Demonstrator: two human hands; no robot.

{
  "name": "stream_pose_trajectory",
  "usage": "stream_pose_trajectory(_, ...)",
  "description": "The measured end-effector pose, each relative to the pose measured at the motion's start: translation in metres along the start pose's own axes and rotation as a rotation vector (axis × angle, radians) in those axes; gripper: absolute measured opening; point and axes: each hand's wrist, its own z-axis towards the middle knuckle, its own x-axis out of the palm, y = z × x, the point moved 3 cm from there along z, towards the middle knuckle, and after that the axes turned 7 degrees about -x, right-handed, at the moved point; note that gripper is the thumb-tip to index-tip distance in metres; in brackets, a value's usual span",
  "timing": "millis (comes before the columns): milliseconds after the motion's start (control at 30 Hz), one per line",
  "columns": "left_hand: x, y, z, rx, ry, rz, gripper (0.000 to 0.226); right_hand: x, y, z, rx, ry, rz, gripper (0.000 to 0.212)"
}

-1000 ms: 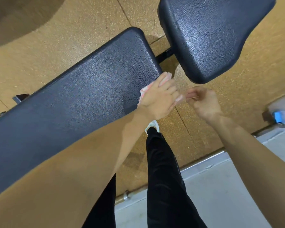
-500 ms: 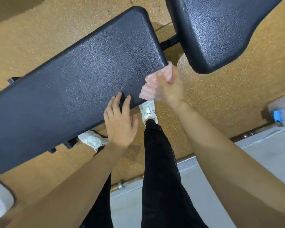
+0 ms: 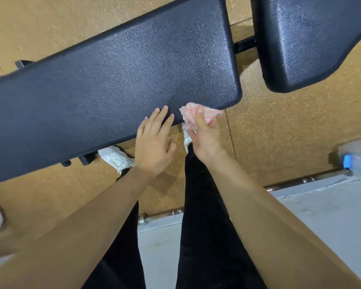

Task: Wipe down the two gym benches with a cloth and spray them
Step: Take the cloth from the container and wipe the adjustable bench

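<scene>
Bunched pink-striped cloth (image 3: 212, 114) clamped in curled fingers of right hand (image 3: 204, 140) at near edge of long bench pad (image 3: 113, 80), whose length runs leftward from those fingers, past left hand (image 3: 154, 142) resting just beside, fingers straight, slightly spread.

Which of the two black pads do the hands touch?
The long pad on the left: the left hand rests fingers on its near edge, the right hand holds the striped cloth against it. The shorter pad, upper right, is untouched.
</scene>
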Motion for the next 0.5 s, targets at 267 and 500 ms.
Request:
stream_pose_trajectory(267, 0.006, 0.006, -0.050, -0.835, -0.105, -0.719, 0.034, 0.020, -0.024, -0.017, 0.281, 0.219, -0.212, 0.031)
stream_pose_trajectory(500, 0.014, -0.030, -0.003, -1.192, 0.475, -1.596, 0.042, -0.009, 0.003, -0.002, 0.262, 0.132, -0.207, 0.033)
